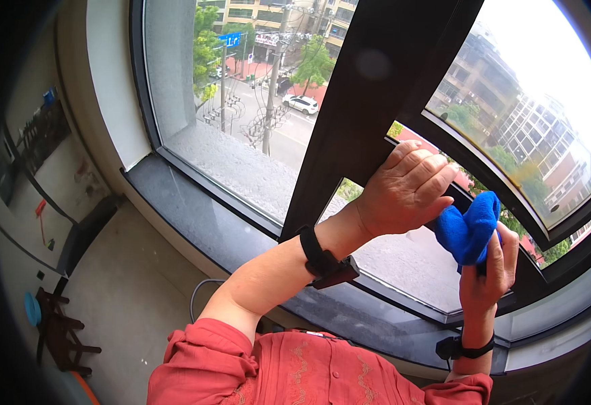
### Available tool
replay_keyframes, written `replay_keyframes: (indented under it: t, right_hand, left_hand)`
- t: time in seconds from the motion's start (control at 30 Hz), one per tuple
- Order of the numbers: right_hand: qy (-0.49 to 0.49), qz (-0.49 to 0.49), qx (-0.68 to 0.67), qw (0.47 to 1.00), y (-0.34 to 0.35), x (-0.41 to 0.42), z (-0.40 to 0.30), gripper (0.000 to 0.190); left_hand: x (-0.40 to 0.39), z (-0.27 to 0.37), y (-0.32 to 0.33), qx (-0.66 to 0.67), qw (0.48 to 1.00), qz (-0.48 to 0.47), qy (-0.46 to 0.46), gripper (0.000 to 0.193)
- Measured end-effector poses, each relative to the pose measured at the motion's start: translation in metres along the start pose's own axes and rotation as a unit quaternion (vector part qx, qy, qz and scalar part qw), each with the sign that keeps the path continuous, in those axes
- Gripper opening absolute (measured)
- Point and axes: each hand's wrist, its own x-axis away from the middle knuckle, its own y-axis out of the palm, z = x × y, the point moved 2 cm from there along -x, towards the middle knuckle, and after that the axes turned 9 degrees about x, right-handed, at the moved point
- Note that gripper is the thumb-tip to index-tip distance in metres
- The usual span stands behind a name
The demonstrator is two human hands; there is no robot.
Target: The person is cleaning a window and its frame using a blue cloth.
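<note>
My left hand point(409, 190) rests with bent fingers over the dark crossbar of the window frame point(429, 174), its fingertips at the gap under the tilted-out upper sash point(503, 167). To its right, my right hand point(495, 260) holds a bunched blue cloth point(470, 228) against or just in front of the same bar; the cloth hides part of its fingers and the exact contact. The cloth lies close to my left thumb. Both wrists wear black straps, and a dark device hangs from the left one.
A dark stone windowsill point(214, 217) runs below the fixed pane point(245, 91), with a street outside. At the lower left stand a dark wooden stool point(62, 329) and a light-blue round object point(32, 309). A grey cable point(194, 293) loops beside the sill.
</note>
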Motion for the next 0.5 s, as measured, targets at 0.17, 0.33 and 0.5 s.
replay_keyframes:
  t: [0.17,0.33,0.5]
  right_hand:
    - [-0.015,-0.023,0.064,0.998,0.020,-0.002,-0.001,0.051]
    - [0.001,0.007,0.088,0.996,0.028,-0.015,-0.007,0.049]
    - [-0.022,0.027,0.052,0.998,0.058,-0.038,-0.031,0.063]
  left_hand:
    - [0.022,0.001,-0.021,0.013,0.999,-0.024,-0.025,0.041]
    - [0.055,-0.015,-0.060,-0.193,0.975,-0.025,-0.105,0.057]
    - [0.069,-0.035,-0.067,-0.235,0.964,-0.005,-0.128,0.062]
